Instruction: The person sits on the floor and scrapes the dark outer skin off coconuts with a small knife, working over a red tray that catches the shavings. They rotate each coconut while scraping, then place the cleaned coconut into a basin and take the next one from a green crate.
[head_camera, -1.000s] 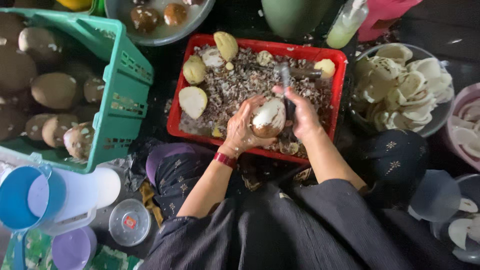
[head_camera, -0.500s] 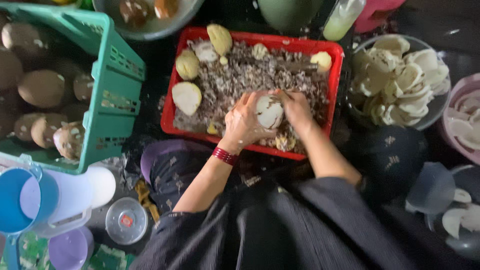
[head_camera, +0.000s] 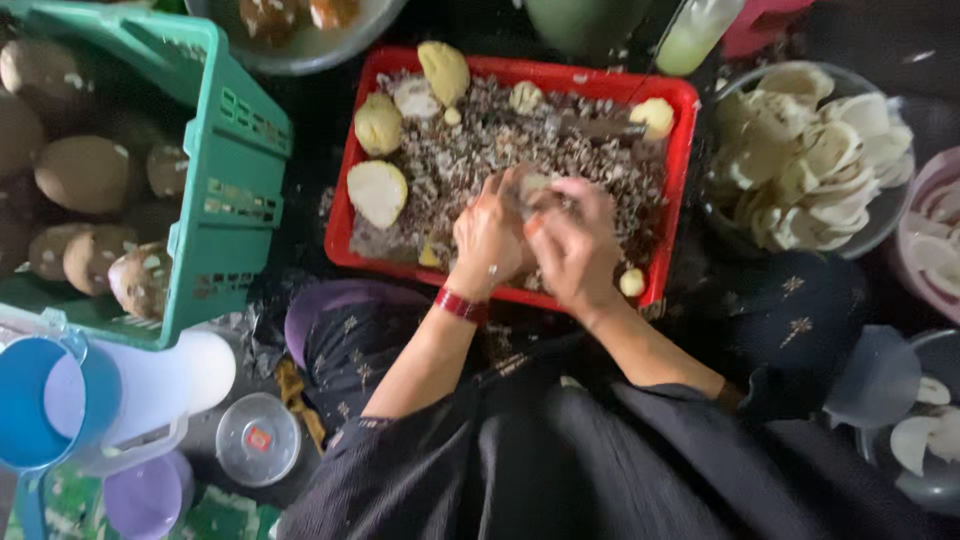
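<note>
Both hands clasp one coconut (head_camera: 533, 190): left hand (head_camera: 490, 238) cups it, right hand (head_camera: 572, 245) wraps over. Best kept above the tray (head_camera: 682, 150), paring away from fingers.

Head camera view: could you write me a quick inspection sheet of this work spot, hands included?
Surface: dark floor, mostly covered by containers.
Job's things: red tray full of brown shavings and pale peeled pieces; a pale round piece held over it.
Clutter: green crate of brown unpeeled husks, bowl of white pieces, blue cup, clear lidded tub.
Grips: left hand and right hand both closed around the pale piece; a red band on the left wrist.
Cables: nothing seen.
Surroundings: the person's dark patterned clothing fills the foreground; no one else seen.
</note>
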